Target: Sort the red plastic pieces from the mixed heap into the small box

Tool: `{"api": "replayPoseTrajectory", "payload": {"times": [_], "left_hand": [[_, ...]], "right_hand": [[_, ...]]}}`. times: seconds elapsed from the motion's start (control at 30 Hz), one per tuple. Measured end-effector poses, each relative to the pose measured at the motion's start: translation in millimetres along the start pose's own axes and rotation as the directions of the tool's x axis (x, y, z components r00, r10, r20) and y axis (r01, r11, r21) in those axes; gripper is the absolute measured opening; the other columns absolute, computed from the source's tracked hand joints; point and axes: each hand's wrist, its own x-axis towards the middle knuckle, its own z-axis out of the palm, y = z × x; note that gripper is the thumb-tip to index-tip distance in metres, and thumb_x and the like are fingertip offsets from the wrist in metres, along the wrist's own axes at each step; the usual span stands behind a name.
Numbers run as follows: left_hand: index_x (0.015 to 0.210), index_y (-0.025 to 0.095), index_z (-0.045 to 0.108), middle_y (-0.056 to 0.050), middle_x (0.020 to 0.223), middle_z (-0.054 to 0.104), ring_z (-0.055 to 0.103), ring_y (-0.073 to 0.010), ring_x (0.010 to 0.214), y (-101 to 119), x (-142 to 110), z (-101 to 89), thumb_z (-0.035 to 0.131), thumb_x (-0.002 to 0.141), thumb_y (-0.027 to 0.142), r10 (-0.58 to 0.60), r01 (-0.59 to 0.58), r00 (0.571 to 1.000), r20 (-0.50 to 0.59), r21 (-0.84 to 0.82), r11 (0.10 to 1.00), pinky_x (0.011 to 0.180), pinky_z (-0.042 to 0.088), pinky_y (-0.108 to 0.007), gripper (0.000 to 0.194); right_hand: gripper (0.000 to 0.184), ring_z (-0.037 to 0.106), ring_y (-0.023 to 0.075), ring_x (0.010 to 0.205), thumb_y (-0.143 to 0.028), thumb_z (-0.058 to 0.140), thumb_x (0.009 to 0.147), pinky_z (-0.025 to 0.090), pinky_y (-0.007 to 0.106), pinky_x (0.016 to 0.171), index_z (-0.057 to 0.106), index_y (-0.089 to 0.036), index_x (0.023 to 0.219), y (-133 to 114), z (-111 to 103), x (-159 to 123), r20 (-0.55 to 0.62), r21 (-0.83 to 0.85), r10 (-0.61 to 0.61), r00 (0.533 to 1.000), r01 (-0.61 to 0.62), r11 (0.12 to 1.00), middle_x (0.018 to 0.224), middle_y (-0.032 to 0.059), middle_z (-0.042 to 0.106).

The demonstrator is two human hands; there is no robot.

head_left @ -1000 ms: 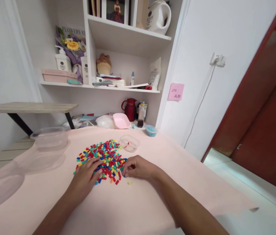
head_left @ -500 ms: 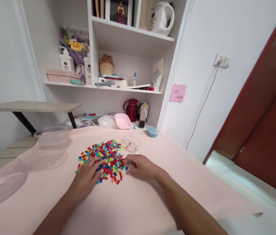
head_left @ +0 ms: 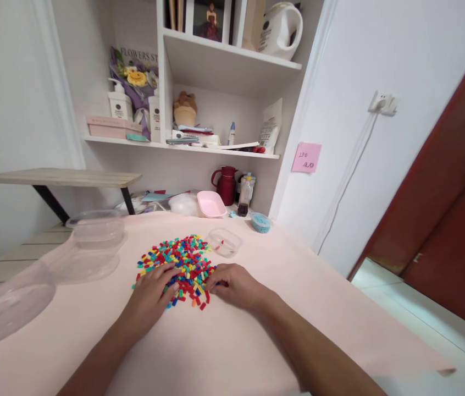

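Note:
A heap of small, brightly coloured plastic blocks (head_left: 187, 261) in red, yellow, green and blue lies spread on the pink-covered table. My left hand (head_left: 152, 294) rests on the heap's near left side, fingers stretched out and apart over the blocks. At the right edge of the heap is my right hand (head_left: 234, 283), its fingers curled down and pinched together among the blocks. What those fingertips hold, if anything, is hidden. Just behind the heap stands a clear plastic tub (head_left: 225, 242) with a few red bits in it.
Several clear plastic containers (head_left: 100, 231) and a clear lid (head_left: 7, 308) lie on the left. Toward the back are a pink dish (head_left: 211, 204), a red jug (head_left: 226, 186), a bottle of dark liquid (head_left: 245, 196) and a tub of blue bits (head_left: 260, 222). A wooden stand (head_left: 63, 177) rises at left.
My right hand lifted slightly off the table, then came back down against the heap's edge. A pale yellow block that lay in front of it no longer shows. The view has swung slightly left.

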Motion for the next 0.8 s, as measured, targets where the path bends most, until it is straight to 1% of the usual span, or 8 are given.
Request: {"api": "replayPoseTrajectory", "payload": {"times": [0.1,0.2,0.27,0.33,0.43,0.57,0.7,0.8], "left_hand": [[0.118,0.033,0.067,-0.004,0.136,0.059,0.051,-0.0271,0.127,0,0,-0.2,0.046,0.09,0.038,0.002,-0.002,1.0,0.006,0.009,1.0,0.106,0.036,-0.05,0.035],[0.119,0.032,0.066,-0.004,0.137,0.059,0.051,-0.0268,0.127,1,0,-0.8,0.045,0.09,0.038,0.01,-0.011,1.0,0.014,0.017,1.0,0.106,0.036,-0.05,0.036],[0.119,0.032,0.066,-0.004,0.136,0.059,0.051,-0.0269,0.127,1,-1,-1.4,0.045,0.09,0.038,0.012,-0.013,1.0,0.017,0.021,1.0,0.106,0.036,-0.05,0.036],[0.118,0.032,0.066,-0.004,0.136,0.059,0.051,-0.0273,0.127,1,-1,-1.5,0.045,0.09,0.038,0.009,-0.009,1.0,0.018,0.023,1.0,0.106,0.036,-0.051,0.036],[0.119,0.032,0.066,-0.004,0.136,0.059,0.051,-0.0271,0.126,0,-1,-0.4,0.044,0.091,0.038,0.014,-0.014,1.0,0.012,0.02,1.0,0.106,0.036,-0.051,0.036],[0.119,0.034,0.066,-0.003,0.136,0.059,0.051,-0.0271,0.126,-2,0,1.8,0.045,0.091,0.04,0.022,-0.022,1.0,0.001,0.008,1.0,0.106,0.036,-0.051,0.036],[0.119,0.033,0.066,-0.004,0.136,0.059,0.051,-0.027,0.126,-1,1,0.5,0.046,0.09,0.038,0.011,-0.011,1.0,0.014,0.014,1.0,0.107,0.036,-0.051,0.036],[0.118,0.032,0.067,-0.004,0.135,0.059,0.051,-0.027,0.126,1,0,-1.1,0.046,0.09,0.036,0.01,-0.01,1.0,0.01,0.008,1.0,0.106,0.036,-0.051,0.035]], "right_hand": [[0.015,0.06,0.0123,0.075,-0.015,0.062,0.08,0.042,0.021,0.069,0.073,-0.024,0.084,3,-3,-1,0.001,-0.064,0.035,0.999,-0.035,0.997,0.084,0.0,0.068],[0.019,0.058,0.0123,0.071,-0.018,0.066,0.078,0.042,0.021,0.068,0.074,-0.026,0.093,7,-6,-2,-0.008,-0.074,0.067,0.998,-0.067,0.995,0.083,-0.0001,0.066],[0.026,0.059,0.0128,0.074,-0.019,0.068,0.078,0.043,0.021,0.069,0.073,-0.027,0.102,7,-6,-3,-0.01,-0.046,0.054,0.999,-0.054,0.997,0.086,0.0006,0.066],[0.029,0.061,0.0133,0.08,-0.018,0.067,0.079,0.044,0.021,0.074,0.073,-0.028,0.105,5,-4,-3,0.008,-0.01,0.002,1.0,-0.002,1.0,0.092,0.0012,0.066],[0.024,0.062,0.0135,0.087,-0.016,0.065,0.081,0.044,0.021,0.078,0.073,-0.028,0.1,1,-3,-3,0.046,0.002,-0.051,0.998,0.051,0.999,0.097,0.0012,0.067],[0.013,0.06,0.0131,0.08,-0.018,0.068,0.078,0.043,0.021,0.073,0.073,-0.024,0.089,3,-4,-2,0.046,-0.048,0.02,0.999,-0.018,0.999,0.09,0.0003,0.067],[0.016,0.059,0.0134,0.08,-0.02,0.068,0.078,0.043,0.021,0.072,0.073,-0.025,0.092,9,-6,-1,0.073,-0.029,0.049,0.996,-0.047,0.998,0.091,0.0002,0.067],[0.018,0.058,0.013,0.076,-0.022,0.069,0.078,0.043,0.021,0.07,0.073,-0.025,0.094,12,-6,-1,0.094,-0.007,0.067,0.993,-0.067,0.998,0.089,0.0002,0.067]]}}
